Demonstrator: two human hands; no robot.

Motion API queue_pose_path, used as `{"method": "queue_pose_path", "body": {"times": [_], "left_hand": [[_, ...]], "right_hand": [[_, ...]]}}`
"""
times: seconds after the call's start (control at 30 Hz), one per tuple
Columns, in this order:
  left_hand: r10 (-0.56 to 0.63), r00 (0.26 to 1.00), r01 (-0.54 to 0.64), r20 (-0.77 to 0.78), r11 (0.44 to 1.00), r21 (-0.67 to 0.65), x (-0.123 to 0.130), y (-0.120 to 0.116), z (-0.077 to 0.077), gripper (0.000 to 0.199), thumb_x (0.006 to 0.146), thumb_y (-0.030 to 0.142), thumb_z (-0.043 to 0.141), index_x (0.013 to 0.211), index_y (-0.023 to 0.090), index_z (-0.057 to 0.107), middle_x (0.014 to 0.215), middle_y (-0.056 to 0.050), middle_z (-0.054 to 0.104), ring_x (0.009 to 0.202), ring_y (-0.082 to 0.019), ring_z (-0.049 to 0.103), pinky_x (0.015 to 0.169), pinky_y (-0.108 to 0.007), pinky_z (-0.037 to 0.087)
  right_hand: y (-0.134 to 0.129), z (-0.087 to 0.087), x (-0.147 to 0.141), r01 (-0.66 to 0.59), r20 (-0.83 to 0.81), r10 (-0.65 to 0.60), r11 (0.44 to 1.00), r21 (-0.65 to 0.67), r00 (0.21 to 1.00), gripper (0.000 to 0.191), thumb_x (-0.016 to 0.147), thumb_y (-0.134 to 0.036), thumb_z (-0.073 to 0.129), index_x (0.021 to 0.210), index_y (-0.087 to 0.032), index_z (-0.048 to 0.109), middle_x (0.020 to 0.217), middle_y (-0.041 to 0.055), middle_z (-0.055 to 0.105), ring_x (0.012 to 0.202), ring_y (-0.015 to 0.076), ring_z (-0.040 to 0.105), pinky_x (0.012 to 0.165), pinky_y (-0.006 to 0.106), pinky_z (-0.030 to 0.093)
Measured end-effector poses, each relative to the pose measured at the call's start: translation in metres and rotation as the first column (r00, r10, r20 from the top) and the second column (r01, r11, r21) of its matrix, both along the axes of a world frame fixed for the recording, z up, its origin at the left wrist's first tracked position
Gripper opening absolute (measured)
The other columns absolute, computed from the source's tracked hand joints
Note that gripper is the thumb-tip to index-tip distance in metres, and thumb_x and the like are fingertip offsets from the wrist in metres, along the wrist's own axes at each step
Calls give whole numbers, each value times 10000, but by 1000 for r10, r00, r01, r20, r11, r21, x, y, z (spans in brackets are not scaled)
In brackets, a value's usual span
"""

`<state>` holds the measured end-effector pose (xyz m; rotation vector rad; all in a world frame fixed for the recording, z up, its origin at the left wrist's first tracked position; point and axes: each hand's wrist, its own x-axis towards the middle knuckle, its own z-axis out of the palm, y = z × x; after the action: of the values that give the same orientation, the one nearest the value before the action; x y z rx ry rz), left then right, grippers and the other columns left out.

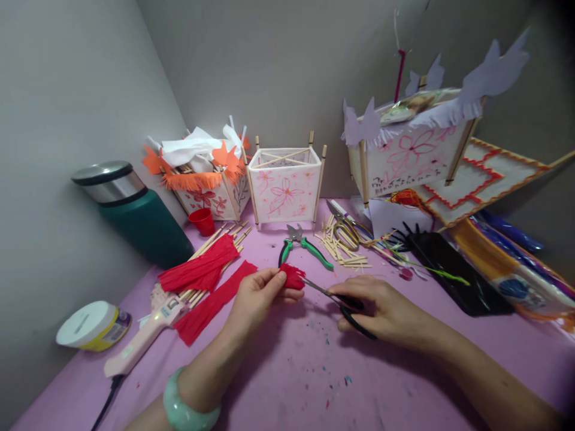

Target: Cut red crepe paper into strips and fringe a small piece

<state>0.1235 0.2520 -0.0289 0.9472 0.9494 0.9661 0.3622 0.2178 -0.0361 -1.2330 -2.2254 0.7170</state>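
Observation:
My left hand (265, 292) pinches a small folded piece of red crepe paper (293, 277) between thumb and fingers; its upper right edge is cut into a fringe. My right hand (381, 308) is closed around the black handles of a pair of scissors (354, 317). The scissors' blade tips touch the right side of the red paper. Just left of my left hand lies a long red crepe paper strip (220, 299). Above my hands, green-handled pliers (309, 244) rest spread on the purple table (287, 383).
Left stand a green bottle (139, 218), a white-lidded tub (92, 326), a pink glue gun (144, 341) and a red cup (202, 221). Behind are paper lanterns (286, 191), one with orange trim (197, 179). Cut sticks (345, 248) and a black phone (462, 272) lie right.

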Motion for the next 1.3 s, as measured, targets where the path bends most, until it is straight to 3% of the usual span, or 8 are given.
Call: {"method": "queue_pose_path", "body": {"times": [0.3,0.6,1.3], "left_hand": [[35,999,-35,3,999,-6,-1,0,1,368,644,420,828,799,106,715,700,-89,755,615,-159,705,621,-242,541],[8,1000,-8,-7,1000,-18,4,-2,0,432,571,473,853,745,104,712,660,-85,744,595,-161,699,596,-238,537],[11,998,-8,-62,999,39,5,-5,1,368,650,463,803,752,119,721,689,-82,751,613,-158,700,606,-236,535]], "right_hand": [[0,6,0,-26,18,27,996,-83,999,261,806,-350,715,1014,-193,713,820,26,679,721,163,568,619,251,398],[-2,5,-4,-45,13,46,998,-47,999,231,810,-370,711,960,-196,704,779,15,665,696,154,549,620,248,388],[0,-2,-3,-6,8,6,1000,8,1000,149,828,-274,677,953,-199,712,847,36,716,733,159,601,642,246,408]]}}
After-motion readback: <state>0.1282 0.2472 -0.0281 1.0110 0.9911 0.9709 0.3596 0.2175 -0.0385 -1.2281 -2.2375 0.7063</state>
